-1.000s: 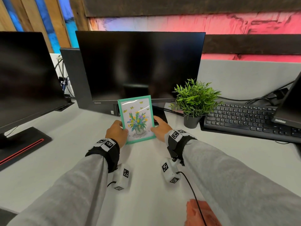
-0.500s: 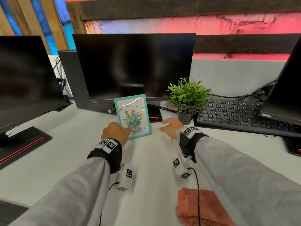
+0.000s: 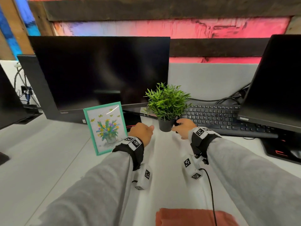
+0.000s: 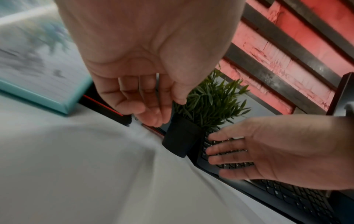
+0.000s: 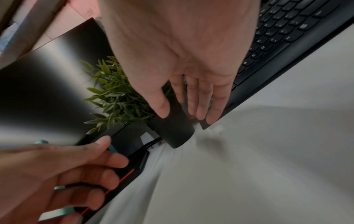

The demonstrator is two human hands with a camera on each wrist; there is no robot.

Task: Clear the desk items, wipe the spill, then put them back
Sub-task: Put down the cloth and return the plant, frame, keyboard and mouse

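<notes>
Right hand [image 3: 184, 128] fingers spread, thumb [image 5: 161, 106] at plant [image 3: 167, 110] pot. Left hand [image 3: 141, 132] loose, empty, between frame [image 3: 105, 128] and plant.

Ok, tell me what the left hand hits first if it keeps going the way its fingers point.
Probably the plant's black pot. The left hand points its relaxed fingers at the pot's near side, with a small gap between them. Depth is unclear; it could graze the monitor base first.
</notes>
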